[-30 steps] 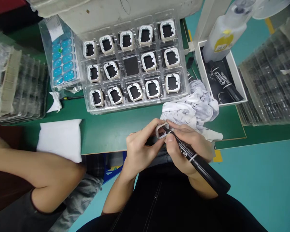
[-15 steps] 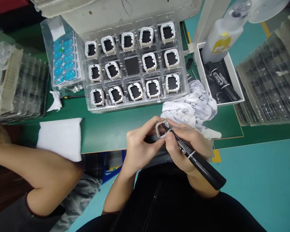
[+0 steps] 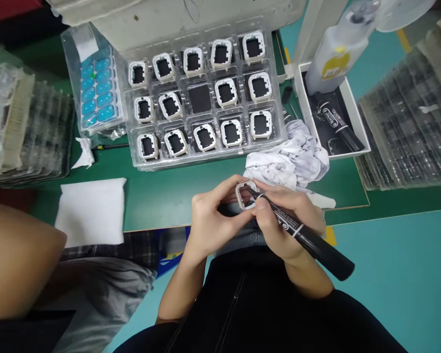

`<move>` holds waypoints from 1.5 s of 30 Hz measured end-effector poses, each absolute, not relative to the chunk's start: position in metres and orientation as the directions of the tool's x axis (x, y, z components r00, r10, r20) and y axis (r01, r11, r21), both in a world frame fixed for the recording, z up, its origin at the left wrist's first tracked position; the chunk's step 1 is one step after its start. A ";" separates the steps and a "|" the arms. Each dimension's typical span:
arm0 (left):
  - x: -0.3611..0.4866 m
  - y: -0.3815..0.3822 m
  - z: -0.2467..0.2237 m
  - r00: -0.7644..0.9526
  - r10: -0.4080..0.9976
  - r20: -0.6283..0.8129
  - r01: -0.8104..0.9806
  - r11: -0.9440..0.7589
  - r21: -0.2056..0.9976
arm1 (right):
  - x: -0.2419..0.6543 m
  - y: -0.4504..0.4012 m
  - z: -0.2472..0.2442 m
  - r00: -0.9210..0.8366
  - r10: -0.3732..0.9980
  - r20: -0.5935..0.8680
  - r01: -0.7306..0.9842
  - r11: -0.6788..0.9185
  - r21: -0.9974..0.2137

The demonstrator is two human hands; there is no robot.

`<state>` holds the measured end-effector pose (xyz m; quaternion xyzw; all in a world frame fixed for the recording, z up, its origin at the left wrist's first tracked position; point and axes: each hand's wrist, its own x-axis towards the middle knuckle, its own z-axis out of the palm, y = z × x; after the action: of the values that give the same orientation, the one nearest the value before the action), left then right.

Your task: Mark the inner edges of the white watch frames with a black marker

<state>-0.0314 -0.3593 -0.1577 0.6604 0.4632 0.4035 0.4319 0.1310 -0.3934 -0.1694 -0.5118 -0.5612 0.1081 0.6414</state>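
Near the green table's (image 3: pixel 161 206) front edge, my left hand (image 3: pixel 215 220) pinches the small, white, rounded-square frame (image 3: pixel 238 196), probably light, stiff and best held by its outer rim, while my right (image 3: pixel 284 218) grips a black marker (image 3: pixel 316 247).

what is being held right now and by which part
The left hand pinches a small white frame by its outer rim; the right hand grips a black marker near its tip end.
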 end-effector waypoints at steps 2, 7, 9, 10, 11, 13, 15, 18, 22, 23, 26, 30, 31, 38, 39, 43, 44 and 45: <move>-0.031 -0.357 -0.156 0.251 0.964 0.084 0.222 -0.142 0.965 | 0.132 -0.394 -0.173 0.386 0.714 0.584 0.357 0.468 -0.808; -0.032 -0.355 -0.153 0.243 0.970 0.014 0.174 -0.058 0.983 | 0.133 -0.392 -0.180 0.419 0.703 0.575 0.247 0.521 -0.817; -0.032 -0.354 -0.151 0.246 0.969 0.007 0.157 -0.047 0.986 | 0.133 -0.391 -0.181 0.421 0.702 0.574 0.236 0.527 -0.817; -0.031 -0.354 -0.151 0.248 0.969 0.008 0.145 -0.046 0.988 | 0.133 -0.391 -0.181 0.422 0.706 0.568 0.231 0.522 -0.821; -0.031 -0.353 -0.151 0.253 0.967 0.011 0.136 -0.047 0.990 | 0.133 -0.391 -0.180 0.422 0.712 0.561 0.227 0.516 -0.826; -0.031 -0.352 -0.152 0.261 0.965 0.029 0.123 -0.063 0.990 | 0.134 -0.391 -0.180 0.421 0.720 0.552 0.227 0.506 -0.832; -0.031 -0.350 -0.153 0.281 0.959 0.045 0.116 -0.080 0.990 | 0.136 -0.392 -0.180 0.419 0.715 0.560 0.232 0.511 -0.827; -0.038 -0.347 -0.149 0.340 0.939 0.061 0.105 -0.102 0.989 | 0.139 -0.392 -0.180 0.443 0.695 0.567 0.253 0.510 -0.822; -0.052 -0.327 -0.122 0.293 0.938 0.186 0.251 -0.263 0.932 | 0.143 -0.392 -0.181 0.474 0.682 0.557 0.281 0.483 -0.829; -0.055 -0.315 -0.114 0.255 0.935 0.247 0.319 -0.323 0.891 | 0.143 -0.392 -0.182 0.472 0.681 0.560 0.283 0.484 -0.828; -0.062 -0.265 -0.098 0.208 0.881 0.424 0.487 -0.469 0.736 | 0.145 -0.389 -0.183 0.466 0.672 0.576 0.284 0.503 -0.816; -0.068 -0.186 -0.112 0.233 0.829 0.509 0.599 -0.534 0.596 | 0.146 -0.384 -0.183 0.471 0.634 0.613 0.316 0.528 -0.789; -0.069 -0.172 -0.120 0.241 0.825 0.511 0.621 -0.536 0.572 | 0.146 -0.384 -0.184 0.471 0.633 0.614 0.319 0.527 -0.788; -0.059 -0.147 -0.139 0.253 0.786 0.563 0.623 -0.578 0.527 | 0.145 -0.388 -0.190 0.465 0.663 0.587 0.307 0.502 -0.809; -0.054 -0.147 -0.137 0.261 0.781 0.567 0.627 -0.584 0.516 | 0.145 -0.388 -0.190 0.466 0.663 0.586 0.302 0.503 -0.810; -0.032 -0.137 -0.128 0.339 0.772 0.538 0.660 -0.603 0.448 | 0.147 -0.388 -0.191 0.454 0.671 0.586 0.313 0.496 -0.810; -0.028 -0.133 -0.127 0.353 0.769 0.533 0.664 -0.607 0.436 | 0.147 -0.388 -0.191 0.455 0.670 0.586 0.315 0.494 -0.810; -0.025 -0.128 -0.126 0.363 0.766 0.531 0.666 -0.612 0.428 | 0.147 -0.388 -0.191 0.458 0.668 0.586 0.314 0.495 -0.810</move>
<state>-0.0246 -0.1284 -0.1262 0.8225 0.4351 0.3596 0.0697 0.1469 -0.3875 -0.1908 -0.4861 -0.5050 0.1263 0.7019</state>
